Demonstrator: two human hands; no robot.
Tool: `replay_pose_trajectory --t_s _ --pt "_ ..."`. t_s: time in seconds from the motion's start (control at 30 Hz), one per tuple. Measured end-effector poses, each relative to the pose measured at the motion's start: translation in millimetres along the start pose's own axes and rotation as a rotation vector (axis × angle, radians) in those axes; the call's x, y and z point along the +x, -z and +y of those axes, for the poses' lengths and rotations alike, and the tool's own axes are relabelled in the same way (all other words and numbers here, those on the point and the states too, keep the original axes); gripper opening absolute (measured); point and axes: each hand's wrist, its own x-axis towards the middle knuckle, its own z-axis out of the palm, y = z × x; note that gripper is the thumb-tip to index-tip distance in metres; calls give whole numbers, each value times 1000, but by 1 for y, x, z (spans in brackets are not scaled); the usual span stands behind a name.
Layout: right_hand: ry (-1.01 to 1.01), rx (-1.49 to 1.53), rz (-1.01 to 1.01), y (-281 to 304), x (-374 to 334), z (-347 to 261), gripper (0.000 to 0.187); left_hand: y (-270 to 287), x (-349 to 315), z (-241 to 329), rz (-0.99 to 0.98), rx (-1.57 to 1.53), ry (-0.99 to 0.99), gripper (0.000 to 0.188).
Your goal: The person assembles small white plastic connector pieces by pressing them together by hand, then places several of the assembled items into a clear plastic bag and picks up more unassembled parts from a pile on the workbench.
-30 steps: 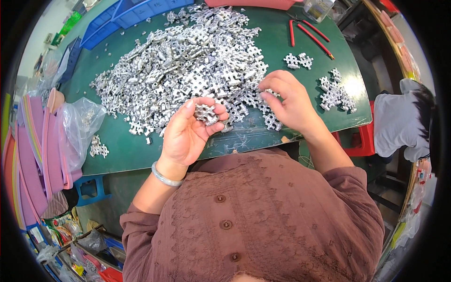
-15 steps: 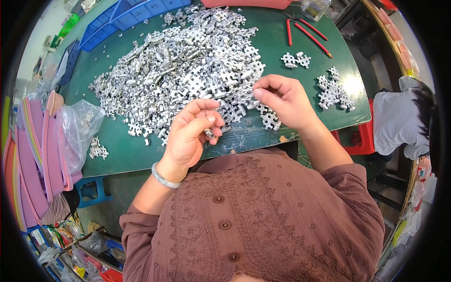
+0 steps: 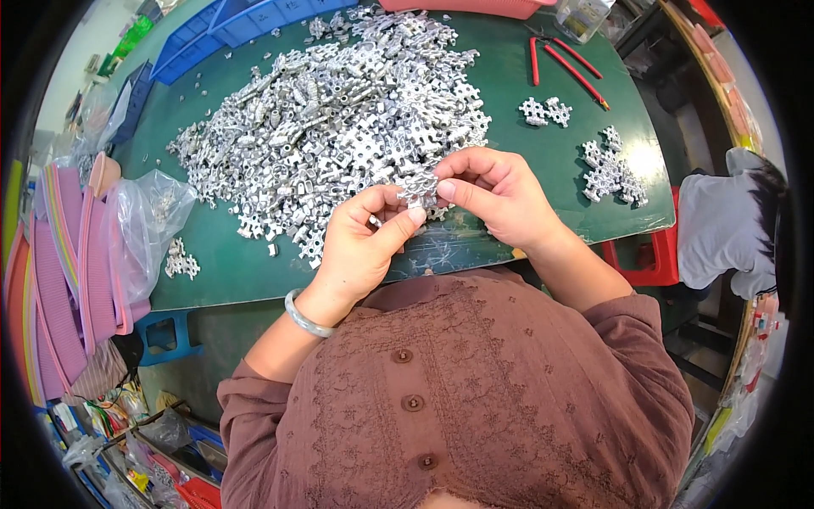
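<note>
A silvery, star-edged metal piece (image 3: pixel 418 190) is held up between my two hands at the near edge of the pile. My left hand (image 3: pixel 366 233) pinches it from the left with thumb and fingers, and a small metal bit shows among its curled fingers. From the other side my right hand (image 3: pixel 500 193) grips the same piece between thumb and fingertips. Just beyond both hands spreads a large pile of silvery metal parts (image 3: pixel 322 119), some star-shaped, others small and ring-like. The fingers partly hide the held piece.
Red-handled pliers (image 3: pixel 566 68) lie at the far right of the green table (image 3: pixel 543 161). Nearer are a small metal cluster (image 3: pixel 545 111) and a larger one (image 3: pixel 609 170). Blue bins (image 3: pixel 271 21) and a pink tray (image 3: pixel 471 7) line the back. A clear plastic bag (image 3: pixel 153 212) sits left.
My right hand has moved left from the pile's right side to meet my left hand, bringing a star-edged metal piece. My left thumb and fingers have closed on it.
</note>
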Motion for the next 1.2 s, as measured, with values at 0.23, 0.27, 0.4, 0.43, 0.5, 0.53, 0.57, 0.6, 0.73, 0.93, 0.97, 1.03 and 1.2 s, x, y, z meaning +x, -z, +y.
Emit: replay_pose_trajectory --t_s 0.23,0.27,0.4,0.43,0.5,0.53,0.57,0.6,0.73,0.93,0.97,1.03,1.2 --pt "-19 -104 14 -1 -1 -2 12 2 -1 -1 1 -17 -13 8" --pt "-33 -98 14 -1 -1 -2 12 2 -1 0 0 -12 -7 8" --pt "-22 -85 5 -3 0 -4 12 6 -1 -3 -20 -110 64 11" --pt "-32 -86 -1 -3 1 -4 13 6 -1 -3 -20 -110 64 11" --pt "-41 -87 -7 -3 1 -5 13 5 -2 -1 -14 -198 117 10" --pt "-36 -60 -23 -2 1 -6 14 5 -2 -1 -14 -199 117 10" --pt "-31 -33 -39 -2 1 -6 16 7 -2 -2 -46 -255 138 12" --pt "-31 -33 -39 -2 1 -6 16 9 -3 -2 -79 -311 158 14" --pt "109 45 -35 -3 6 -8 19 16 -1 -6 -234 -508 248 15" --pt "3 -6 -100 4 13 -8 12 15 1 -7 -281 -511 316 22" --pt "-1 44 -98 0 13 -14 10 14 0 -6 -219 -470 298 23" --pt "5 -26 -81 1 14 -11 10 13 -1 -1 -174 -475 290 23" --pt "25 -145 -41 -2 14 -9 8 11 -3 2 -71 -423 267 28"
